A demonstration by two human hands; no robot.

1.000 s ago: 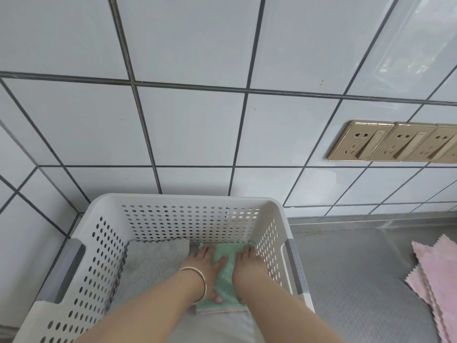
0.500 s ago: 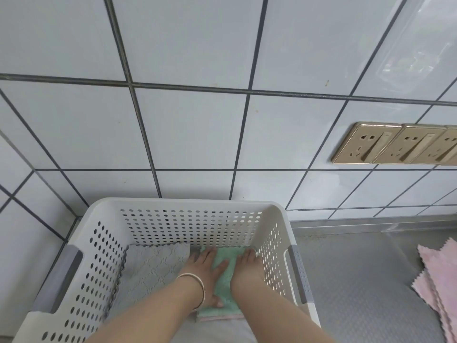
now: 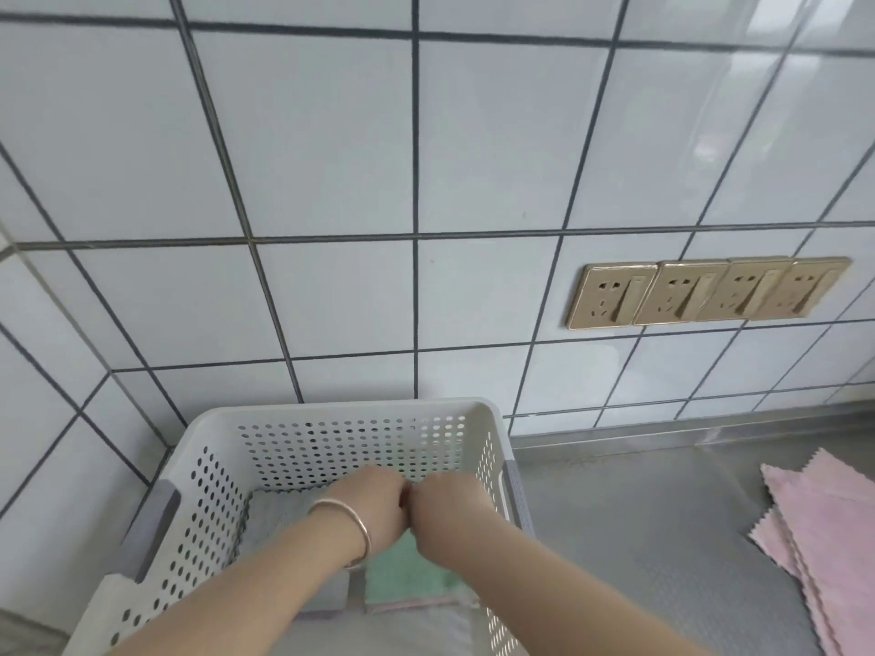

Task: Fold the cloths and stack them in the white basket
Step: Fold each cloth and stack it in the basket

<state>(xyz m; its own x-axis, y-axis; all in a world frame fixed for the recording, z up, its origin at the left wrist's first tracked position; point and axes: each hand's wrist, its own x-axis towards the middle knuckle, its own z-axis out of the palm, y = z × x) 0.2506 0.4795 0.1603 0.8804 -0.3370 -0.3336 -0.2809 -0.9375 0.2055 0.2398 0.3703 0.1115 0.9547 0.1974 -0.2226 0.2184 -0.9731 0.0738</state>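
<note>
Tiled kitchen corner: left hand (image 3: 374, 506) and right hand (image 3: 450, 508) are raised with fingers curled, gripping nothing visible, above green cloth (image 3: 407, 577) in white basket (image 3: 341, 411)

Tiled wall (image 3: 331, 149): pale, glossy square tiles with dark grout lines, filling most of the view. A second tiled wall (image 3: 42, 419) meets it at a corner on the left. Four gold-coloured socket plates (image 3: 705, 291) sit in a row on the tiled wall, right of centre, touching side by side. Below the socket plates, a metal upstand (image 3: 686, 430) joins the wall to a grey, finely textured metal bench (image 3: 639, 537). Soft window reflections show on tiles above the socket plates.
</note>
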